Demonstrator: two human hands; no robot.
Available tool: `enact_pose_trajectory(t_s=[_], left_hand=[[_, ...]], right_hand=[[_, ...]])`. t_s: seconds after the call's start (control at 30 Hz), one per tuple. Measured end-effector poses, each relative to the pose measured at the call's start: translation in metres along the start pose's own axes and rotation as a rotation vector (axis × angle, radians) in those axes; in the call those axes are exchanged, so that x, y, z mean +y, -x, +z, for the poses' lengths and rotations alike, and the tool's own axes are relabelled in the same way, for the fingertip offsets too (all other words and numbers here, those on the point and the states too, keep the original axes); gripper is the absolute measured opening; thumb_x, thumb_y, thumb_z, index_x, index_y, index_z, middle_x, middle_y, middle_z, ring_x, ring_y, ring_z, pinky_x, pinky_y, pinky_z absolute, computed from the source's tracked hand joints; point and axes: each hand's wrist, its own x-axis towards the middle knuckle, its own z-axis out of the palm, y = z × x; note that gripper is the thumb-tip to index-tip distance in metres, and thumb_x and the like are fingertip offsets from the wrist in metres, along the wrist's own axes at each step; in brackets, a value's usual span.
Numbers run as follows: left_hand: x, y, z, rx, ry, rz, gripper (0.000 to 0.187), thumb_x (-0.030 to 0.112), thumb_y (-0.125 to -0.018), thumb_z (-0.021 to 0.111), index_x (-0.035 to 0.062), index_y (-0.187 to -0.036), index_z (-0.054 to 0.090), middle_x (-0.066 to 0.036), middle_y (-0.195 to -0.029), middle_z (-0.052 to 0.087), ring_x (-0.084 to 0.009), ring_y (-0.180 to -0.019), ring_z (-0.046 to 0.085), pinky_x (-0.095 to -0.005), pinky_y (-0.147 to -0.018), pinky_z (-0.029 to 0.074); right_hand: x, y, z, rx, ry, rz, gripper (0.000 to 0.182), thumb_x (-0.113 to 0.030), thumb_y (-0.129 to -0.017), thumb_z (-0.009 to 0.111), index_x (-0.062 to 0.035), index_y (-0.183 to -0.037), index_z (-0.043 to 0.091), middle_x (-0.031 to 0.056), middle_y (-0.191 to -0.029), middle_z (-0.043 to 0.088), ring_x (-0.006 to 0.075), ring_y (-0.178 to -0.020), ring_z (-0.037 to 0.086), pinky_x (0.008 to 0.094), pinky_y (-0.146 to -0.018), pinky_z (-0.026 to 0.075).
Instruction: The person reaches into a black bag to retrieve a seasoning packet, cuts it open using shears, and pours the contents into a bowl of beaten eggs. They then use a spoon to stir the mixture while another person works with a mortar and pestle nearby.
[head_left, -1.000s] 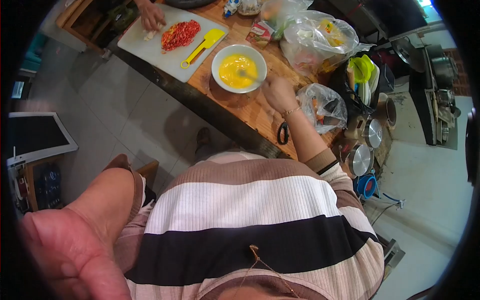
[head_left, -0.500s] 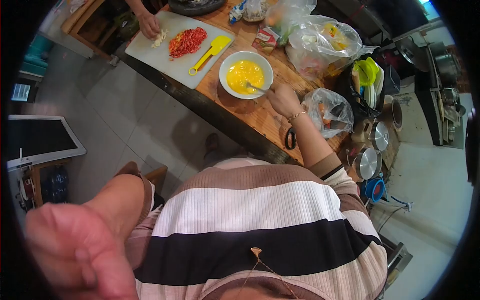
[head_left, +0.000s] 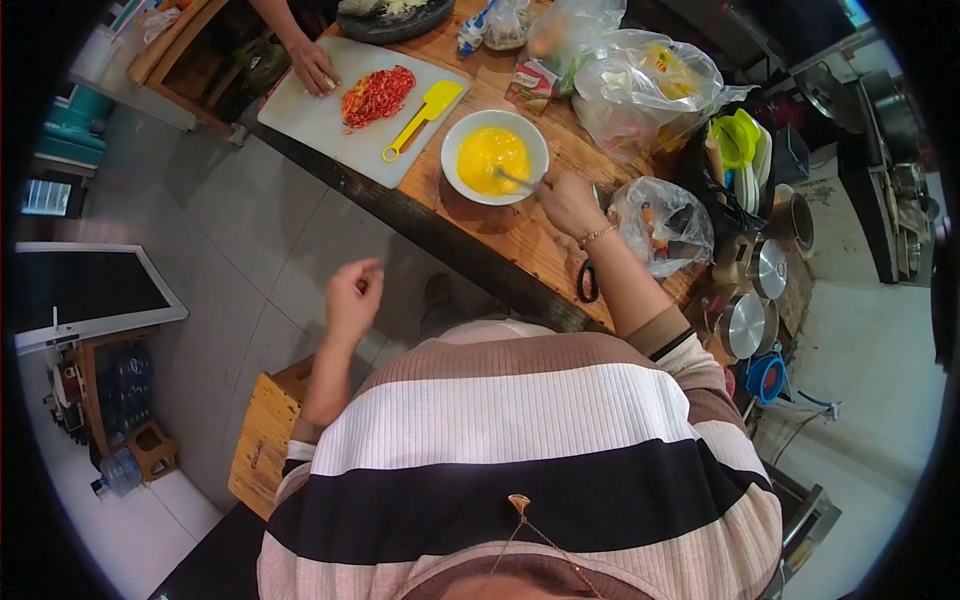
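Observation:
My right hand (head_left: 572, 203) grips a metal fork (head_left: 516, 180), its head dipped in the beaten egg (head_left: 492, 160). The yellow egg sits in a white bowl (head_left: 455, 183) near the table's front edge. My left hand (head_left: 353, 298) hangs in the air in front of the table, fingers curled, with nothing visible in it. Left of the bowl, a yellow spatula (head_left: 425, 118) lies on a white cutting board (head_left: 345, 155) beside a heap of chopped red chilli (head_left: 378, 97). Another person's hand (head_left: 314, 68) rests at the board's far left, mostly covering some pale pieces.
Plastic bags (head_left: 645, 95) and a small red packet (head_left: 530, 87) lie behind the bowl. Another clear bag (head_left: 665, 225) is right of my right hand, and black-handled scissors (head_left: 587, 281) lie under my forearm. A stone mortar (head_left: 395, 22) stands at the back. A wooden stool (head_left: 262, 440) stands below left.
My left hand has come from close to the camera at lower left towards the table. My right hand keeps the fork in the egg. The other person's hand has flattened over the pale pieces.

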Motion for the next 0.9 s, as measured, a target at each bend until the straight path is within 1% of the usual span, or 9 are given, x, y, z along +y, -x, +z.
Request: enact_pose_trajectory(t_s=[0.07,0.13,0.23,0.47,0.57,0.63,0.7,0.77,0.9], left_hand=[[-0.05,0.013,0.009,-0.156,-0.292,-0.132,0.027,0.014,-0.08,0.066,-0.0031,-0.101,0.066,-0.015,-0.077,0.065,-0.0192,-0.066,0.062,-0.0315,-0.061,0.049],[-0.095,0.031,0.013,-0.3,-0.469,-0.12,0.034,0.017,-0.078,0.067,-0.0045,-0.104,0.064,-0.02,-0.086,0.066,-0.0257,-0.073,0.066,-0.0354,-0.067,0.052],[-0.143,0.049,0.018,-0.533,-0.545,-0.313,0.037,0.02,-0.078,0.069,-0.0044,-0.105,0.064,-0.021,-0.09,0.067,-0.025,-0.079,0.068,-0.0353,-0.071,0.053],[-0.154,0.083,-0.001,-0.268,-0.273,-0.849,0.033,0.024,-0.08,0.069,-0.0043,-0.096,0.067,-0.018,-0.08,0.068,-0.0229,-0.066,0.067,-0.035,-0.063,0.053],[-0.143,0.087,-0.01,-0.22,-0.185,-0.888,0.024,0.018,-0.08,0.068,-0.0049,-0.087,0.067,-0.016,-0.073,0.066,-0.0226,-0.063,0.065,-0.0358,-0.058,0.053],[-0.205,0.097,-0.015,-0.314,-0.175,-0.682,0.019,0.014,-0.081,0.068,-0.0049,-0.081,0.066,-0.014,-0.07,0.065,-0.0223,-0.062,0.065,-0.0366,-0.055,0.052],[-0.281,0.094,-0.001,-0.327,-0.101,-0.867,0.018,0.013,-0.081,0.068,-0.0044,-0.078,0.065,-0.013,-0.069,0.063,-0.022,-0.061,0.063,-0.0363,-0.054,0.051],[-0.274,0.085,-0.002,-0.313,-0.071,-0.926,0.017,0.013,-0.081,0.068,-0.0039,-0.079,0.064,-0.012,-0.069,0.062,-0.0221,-0.061,0.062,-0.0361,-0.053,0.051],[-0.139,0.034,-0.026,-0.254,-0.135,-0.944,0.019,0.013,-0.081,0.068,-0.0029,-0.091,0.062,-0.011,-0.073,0.062,-0.0232,-0.061,0.061,-0.036,-0.053,0.051]], right_hand=[[-0.01,0.003,-0.002,0.171,0.03,0.105,0.035,-0.028,-0.089,0.048,0.0022,-0.096,0.065,0.0265,-0.089,0.064,0.0422,-0.088,0.061,0.0476,-0.081,0.047],[0.004,-0.005,0.007,0.016,0.078,-0.01,0.034,-0.027,-0.089,0.048,0.0014,-0.097,0.065,0.0261,-0.089,0.064,0.0422,-0.087,0.061,0.0475,-0.08,0.048],[-0.001,-0.002,0.004,0.055,0.021,-0.026,0.034,-0.027,-0.089,0.048,0.0008,-0.097,0.065,0.0258,-0.09,0.064,0.0424,-0.088,0.061,0.0474,-0.08,0.048],[0.002,-0.003,0.003,-0.078,-0.094,-0.013,0.032,-0.026,-0.088,0.05,0.002,-0.096,0.064,0.0256,-0.089,0.064,0.0426,-0.087,0.061,0.0471,-0.077,0.047],[-0.021,0.012,-0.006,0.171,0.033,0.161,0.031,-0.025,-0.088,0.051,0.0021,-0.093,0.064,0.0252,-0.087,0.065,0.0423,-0.084,0.061,0.0461,-0.076,0.047],[0.004,0.0,0.007,-0.016,-0.041,0.048,0.031,-0.026,-0.088,0.051,0.0021,-0.09,0.064,0.0251,-0.087,0.065,0.0419,-0.084,0.061,0.0456,-0.076,0.047],[0.006,0.001,0.009,-0.014,-0.067,0.041,0.032,-0.026,-0.089,0.05,0.0024,-0.088,0.064,0.0251,-0.087,0.065,0.0415,-0.083,0.061,0.0452,-0.076,0.047],[-0.017,0.014,-0.005,0.175,-0.033,0.133,0.033,-0.027,-0.089,0.05,0.0028,-0.087,0.064,0.0251,-0.087,0.065,0.0411,-0.083,0.062,0.0449,-0.076,0.047],[-0.015,0.011,0.001,-0.007,-0.026,0.089,0.033,-0.028,-0.089,0.051,0.0024,-0.087,0.064,0.0259,-0.086,0.064,0.041,-0.083,0.061,0.0453,-0.076,0.047]])
